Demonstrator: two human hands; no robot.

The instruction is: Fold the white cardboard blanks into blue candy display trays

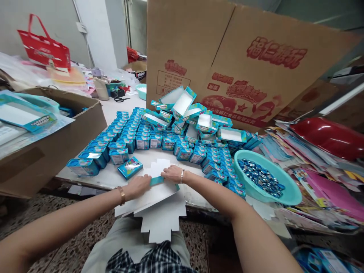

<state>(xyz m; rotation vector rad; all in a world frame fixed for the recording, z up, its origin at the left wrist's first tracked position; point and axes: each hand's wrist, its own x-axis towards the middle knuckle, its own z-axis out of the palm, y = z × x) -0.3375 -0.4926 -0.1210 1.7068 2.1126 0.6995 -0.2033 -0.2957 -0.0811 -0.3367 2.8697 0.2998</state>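
Note:
A stack of flat white box blanks (159,206) lies at the near table edge and hangs over my lap. My left hand (139,185) and my right hand (172,174) both rest on the top blank, fingers curled and pinching a teal flap (157,181) between them. A closed teal candy box (130,167) lies just left of the hands. Rows of finished teal boxes (125,134) spread behind, with open empty teal trays (184,110) heaped on top farther back.
A teal bowl of shiny blue wrapped candies (261,178) sits to the right. A big brown carton (236,60) stands behind the pile. Another open carton (51,140) is at left. Printed sheets and a red tray (330,136) lie at right.

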